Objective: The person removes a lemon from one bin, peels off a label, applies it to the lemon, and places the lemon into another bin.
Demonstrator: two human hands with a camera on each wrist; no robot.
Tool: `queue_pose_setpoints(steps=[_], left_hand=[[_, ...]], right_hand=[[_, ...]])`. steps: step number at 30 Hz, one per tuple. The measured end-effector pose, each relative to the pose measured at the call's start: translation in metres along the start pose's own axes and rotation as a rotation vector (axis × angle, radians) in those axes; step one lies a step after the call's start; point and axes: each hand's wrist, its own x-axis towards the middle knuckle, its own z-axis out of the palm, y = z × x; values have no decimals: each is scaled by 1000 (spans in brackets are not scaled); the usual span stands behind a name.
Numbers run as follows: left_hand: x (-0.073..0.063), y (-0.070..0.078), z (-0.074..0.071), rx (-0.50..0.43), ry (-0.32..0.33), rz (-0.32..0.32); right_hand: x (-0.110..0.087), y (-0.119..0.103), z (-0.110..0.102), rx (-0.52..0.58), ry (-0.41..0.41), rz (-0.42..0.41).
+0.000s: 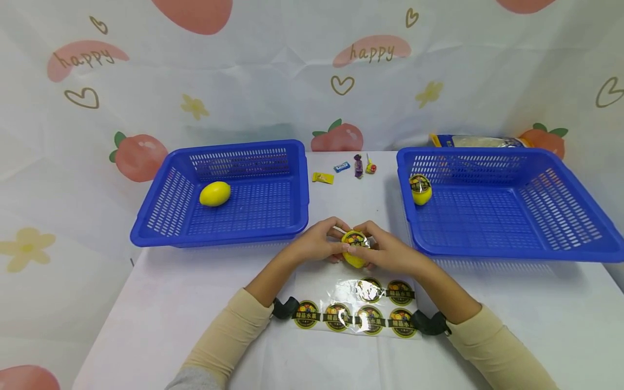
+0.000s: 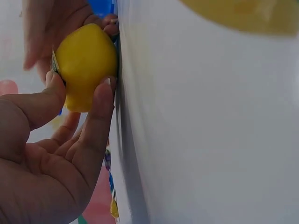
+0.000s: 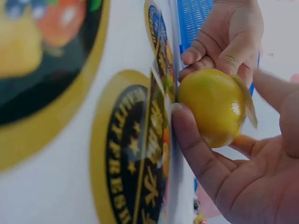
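Note:
A yellow lemon (image 1: 355,262) is held between both hands just above the table, with a round black-and-gold sticker (image 1: 357,239) on its upper side. My left hand (image 1: 319,241) pinches it; in the left wrist view the thumb presses the sticker's edge and the fingers support the lemon (image 2: 88,60) from the other side. My right hand (image 1: 390,251) has its fingers curled around the opposite side. Its thumb is blurred and stands off the lemon (image 3: 210,105) in the right wrist view, where one sticker edge (image 3: 251,109) sticks out. Below the hands lies a clear sheet (image 1: 336,290) bearing several such stickers.
A blue basket (image 1: 219,236) on the left contains a plain lemon (image 1: 215,194). Another blue basket (image 1: 517,252) on the right holds a stickered lemon (image 1: 422,196). Wrapped candies (image 1: 323,178) and a lollipop (image 1: 371,167) lie at the back, and a package (image 1: 480,141) behind the right basket.

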Motion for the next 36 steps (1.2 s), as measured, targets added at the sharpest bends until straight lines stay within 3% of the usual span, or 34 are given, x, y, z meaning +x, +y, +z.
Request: queue_pose_setpoints(steps=[8,24,31,36], left_hand=[[0,3,1,22,18,18],[4,-3,-4,-65,-15,47],[5,-4,-6,-98,-38,81],[6,-3,-6,-101,-35,70]], right_hand=[[2,2,-1,44,65,-45],[2,4,-3,243,73,30],[2,5,-5,267,79,45],[3,6,-5,283,79,53]])
